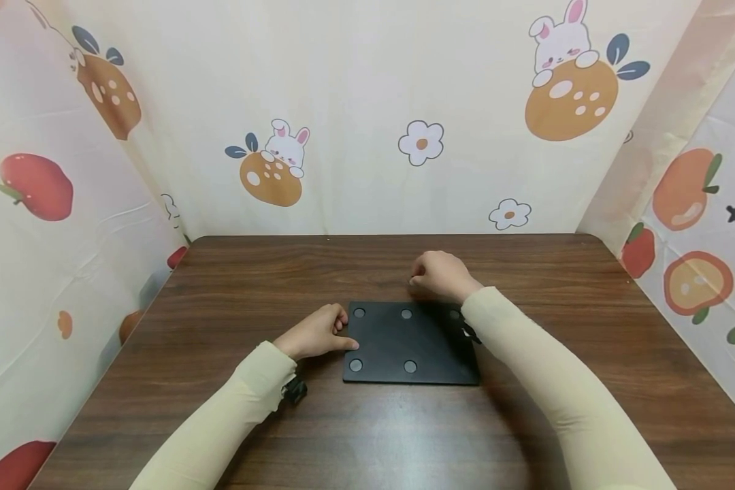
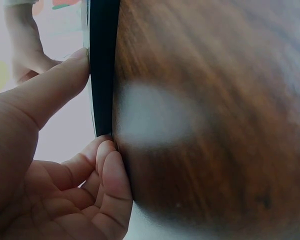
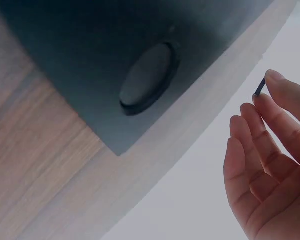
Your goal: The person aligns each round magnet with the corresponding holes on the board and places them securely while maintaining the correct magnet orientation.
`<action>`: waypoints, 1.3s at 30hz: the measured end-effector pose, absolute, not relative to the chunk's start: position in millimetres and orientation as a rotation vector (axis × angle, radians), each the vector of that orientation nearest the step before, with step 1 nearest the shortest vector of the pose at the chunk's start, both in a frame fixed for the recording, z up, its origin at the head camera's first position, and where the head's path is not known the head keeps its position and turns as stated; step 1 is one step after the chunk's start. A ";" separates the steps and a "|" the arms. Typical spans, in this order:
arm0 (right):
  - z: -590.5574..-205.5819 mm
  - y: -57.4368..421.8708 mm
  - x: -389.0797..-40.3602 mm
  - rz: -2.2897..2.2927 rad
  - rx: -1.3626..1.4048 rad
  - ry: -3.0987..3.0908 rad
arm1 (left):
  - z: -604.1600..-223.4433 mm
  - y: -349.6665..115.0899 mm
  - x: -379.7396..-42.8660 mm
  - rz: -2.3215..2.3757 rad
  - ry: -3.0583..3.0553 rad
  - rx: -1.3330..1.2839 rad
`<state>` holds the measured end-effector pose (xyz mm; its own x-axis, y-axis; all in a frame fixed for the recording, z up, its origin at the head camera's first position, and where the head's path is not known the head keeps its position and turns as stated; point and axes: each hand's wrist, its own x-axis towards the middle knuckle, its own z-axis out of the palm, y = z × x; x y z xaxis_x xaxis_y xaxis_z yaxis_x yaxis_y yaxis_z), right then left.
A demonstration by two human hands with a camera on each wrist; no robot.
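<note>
A flat black rectangular board (image 1: 382, 340) lies on the table, with several round grey spots set in its top. My left hand (image 1: 321, 332) grips the board's left edge. In the left wrist view its thumb presses on the top face and its curled fingertips (image 2: 107, 147) are right at the side and corner. Beyond the board's far edge, my right hand (image 1: 444, 272) is raised a little over the table. Between thumb and forefinger it pinches a small thin dark piece (image 3: 260, 87), seen edge-on in the right wrist view. One round recess (image 3: 147, 77) near a board corner shows there too.
The brown wood-grain table (image 1: 269, 272) has rounded far corners. Behind it and at both sides hangs a pale printed curtain (image 1: 355, 82) with rabbits, fruit and flowers. A small black device (image 1: 295, 389) is worn under the left wrist.
</note>
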<state>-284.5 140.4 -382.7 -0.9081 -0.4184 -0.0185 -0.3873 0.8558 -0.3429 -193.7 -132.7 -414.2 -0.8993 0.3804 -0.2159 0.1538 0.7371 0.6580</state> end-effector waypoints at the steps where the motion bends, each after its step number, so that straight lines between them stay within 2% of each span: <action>1: -382.1 141.4 -282.8 -0.513 -0.657 2.939 | -414.4 -132.8 -193.8 0.942 2.601 0.411; 25: -369.9 165.8 -237.7 -0.485 -0.828 2.987 | -415.1 -133.3 -194.2 0.944 2.594 0.413; 39: -372.1 179.9 -216.5 -0.526 -0.815 3.005 | -416.0 -133.4 -194.5 0.951 2.590 0.410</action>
